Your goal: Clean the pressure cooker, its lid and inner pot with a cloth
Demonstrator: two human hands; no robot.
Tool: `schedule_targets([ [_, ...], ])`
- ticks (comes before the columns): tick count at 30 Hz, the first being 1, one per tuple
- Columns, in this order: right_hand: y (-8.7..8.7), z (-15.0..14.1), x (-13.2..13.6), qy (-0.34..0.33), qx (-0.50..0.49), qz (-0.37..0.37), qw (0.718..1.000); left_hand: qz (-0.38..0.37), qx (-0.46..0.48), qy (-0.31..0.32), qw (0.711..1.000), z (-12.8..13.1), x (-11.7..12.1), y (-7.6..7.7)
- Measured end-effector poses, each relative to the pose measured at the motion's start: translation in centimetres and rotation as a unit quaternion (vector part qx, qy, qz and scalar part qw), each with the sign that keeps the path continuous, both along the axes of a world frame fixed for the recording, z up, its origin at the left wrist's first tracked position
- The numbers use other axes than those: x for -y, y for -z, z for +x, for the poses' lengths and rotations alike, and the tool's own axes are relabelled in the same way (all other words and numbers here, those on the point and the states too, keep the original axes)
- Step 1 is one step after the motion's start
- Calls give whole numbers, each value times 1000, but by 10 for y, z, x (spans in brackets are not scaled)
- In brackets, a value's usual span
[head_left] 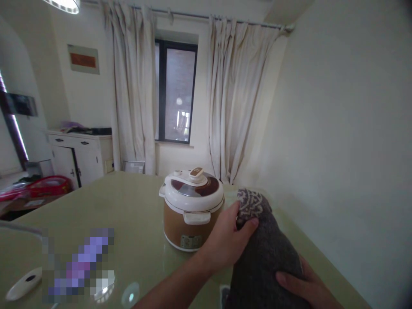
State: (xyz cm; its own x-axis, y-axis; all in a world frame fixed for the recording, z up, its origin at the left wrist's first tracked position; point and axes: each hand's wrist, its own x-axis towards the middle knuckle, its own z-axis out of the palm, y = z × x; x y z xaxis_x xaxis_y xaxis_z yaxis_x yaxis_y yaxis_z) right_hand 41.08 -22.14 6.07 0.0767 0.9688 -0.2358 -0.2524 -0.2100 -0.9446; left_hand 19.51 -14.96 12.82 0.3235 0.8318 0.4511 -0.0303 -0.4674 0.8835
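A dark grey knitted cloth piece (264, 257) with a cream-patterned band at its upper end is held up in front of me, right of centre. My left hand (228, 236) pinches it just below the patterned band, thumb across the front and the other fingers partly hidden behind. Lower down, my right hand (304, 283) grips its right side, the thumb lying over the cloth. What garment it is, I cannot tell. Just beyond my left forearm stands a white and brown electric pressure cooker (193, 210), its lid on.
The cooker stands on a glossy pale green table (135, 210). At the table's left are a white oval object (24, 283) and a blurred-out purple patch (80, 264). A wall (347, 150) runs along the right. Behind are curtains (133, 86) and a white cabinet (80, 154).
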Motion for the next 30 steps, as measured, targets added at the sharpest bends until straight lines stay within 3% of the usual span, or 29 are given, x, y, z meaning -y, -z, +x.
schedule_targets([
  [3, 4, 3, -6, 97, -1, -1, 995, 23, -68, -91, 993, -32, 1, 17],
  [6, -14, 8, -27, 160, -11, 30, 987, 75, -42, -265, 960, -86, -17, 37],
  [9, -43, 2, -60, 195, -22, 78, 977, 57, 30, -388, 920, -144, -62, 63],
  [12, -71, -22, -106, 164, -2, 173, 971, -59, 87, -448, 888, -179, -112, 93],
  [15, -89, -58, -163, 83, 119, 283, 948, -97, 100, -418, 898, -181, -138, 121],
  [18, -92, -95, -216, 2, 338, 353, 872, -95, 130, -365, 917, -167, -144, 146],
  [21, -89, -120, -251, -77, 530, 336, 775, -114, 165, -346, 917, -158, -144, 165],
  [23, -88, -127, -265, -92, 598, 295, 740, -123, 167, -343, 916, -158, -145, 170],
  [27, -90, -129, -268, -76, 632, 245, 731, -129, 180, -328, 918, -160, -144, 170],
  [30, -85, -131, -240, -50, 633, 252, 730, -139, 188, -324, 916, -160, -142, 168],
])
